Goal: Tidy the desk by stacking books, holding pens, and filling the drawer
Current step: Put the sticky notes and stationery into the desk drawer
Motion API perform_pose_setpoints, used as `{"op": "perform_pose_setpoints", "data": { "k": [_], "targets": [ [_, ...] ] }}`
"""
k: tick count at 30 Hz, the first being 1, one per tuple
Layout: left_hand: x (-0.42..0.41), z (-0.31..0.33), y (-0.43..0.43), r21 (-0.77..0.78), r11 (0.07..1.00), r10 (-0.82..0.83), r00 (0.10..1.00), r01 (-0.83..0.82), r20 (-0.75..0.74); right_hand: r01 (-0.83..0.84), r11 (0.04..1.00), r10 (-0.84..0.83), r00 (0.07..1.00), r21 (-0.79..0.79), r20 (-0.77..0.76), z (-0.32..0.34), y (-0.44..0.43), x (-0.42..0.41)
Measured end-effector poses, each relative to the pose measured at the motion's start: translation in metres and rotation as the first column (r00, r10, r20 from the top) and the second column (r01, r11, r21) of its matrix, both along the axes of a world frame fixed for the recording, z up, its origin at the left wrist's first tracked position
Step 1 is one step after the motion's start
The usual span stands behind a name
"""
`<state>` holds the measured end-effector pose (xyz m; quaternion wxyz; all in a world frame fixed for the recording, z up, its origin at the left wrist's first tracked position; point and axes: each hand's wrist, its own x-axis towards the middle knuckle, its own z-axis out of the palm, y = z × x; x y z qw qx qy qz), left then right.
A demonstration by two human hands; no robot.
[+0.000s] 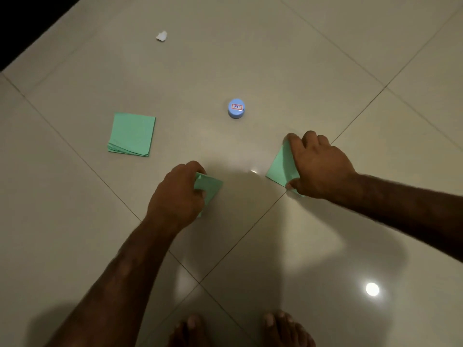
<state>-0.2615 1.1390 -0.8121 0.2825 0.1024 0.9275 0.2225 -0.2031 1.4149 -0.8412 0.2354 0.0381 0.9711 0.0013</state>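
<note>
My left hand [178, 194] grips a small folded piece of green paper [209, 187] just above the tiled floor. My right hand [318, 166] lies over a second folded green paper [279, 169] that rests on the floor, with fingers and thumb closed on its edges. A stack of several green paper squares [132, 134] lies on the floor to the left, apart from both hands. No books, pens or drawer are in sight.
A small blue round container with a red-framed label [236, 108] stands beyond the hands. A crumpled white scrap [162, 36] lies far back left. My bare toes [240, 329] show at the bottom edge. Glossy beige floor tiles [325, 71] surround everything.
</note>
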Motion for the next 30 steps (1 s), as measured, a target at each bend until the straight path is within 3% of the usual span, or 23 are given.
{"op": "perform_pose_setpoints", "data": {
  "k": [4, 8, 13, 18, 23, 30],
  "targets": [
    [0.001, 0.013, -0.002, 0.090, 0.995, 0.039, 0.997, -0.045, 0.069, 0.215, 0.964, -0.211, 0.976, -0.156, 0.044, 0.001, 0.008, -0.007],
    [-0.021, 0.045, -0.016, 0.106, 0.993, 0.034, 0.988, -0.050, 0.148, 0.337, 0.901, -0.309, 0.940, -0.272, 0.142, 0.006, 0.015, -0.012],
    [-0.050, 0.095, -0.036, 0.189, 0.960, 0.170, 0.966, -0.207, 0.197, 0.243, 0.877, -0.136, 0.953, -0.413, 0.273, 0.034, 0.023, -0.036],
    [-0.060, 0.128, -0.033, 0.240, 0.935, 0.212, 0.953, -0.262, 0.217, 0.109, 0.864, -0.042, 0.989, -0.492, 0.144, 0.094, -0.009, -0.068],
    [-0.069, 0.185, -0.030, 0.302, 0.887, 0.287, 0.930, -0.349, 0.230, 0.090, 0.795, -0.083, 0.996, -0.600, 0.039, 0.179, -0.049, -0.098],
    [-0.050, 0.321, -0.068, 0.334, 0.815, 0.383, 0.872, -0.474, 0.304, 0.185, 0.694, -0.143, 0.983, -0.696, 0.119, 0.333, -0.086, -0.097]
  ]
}}
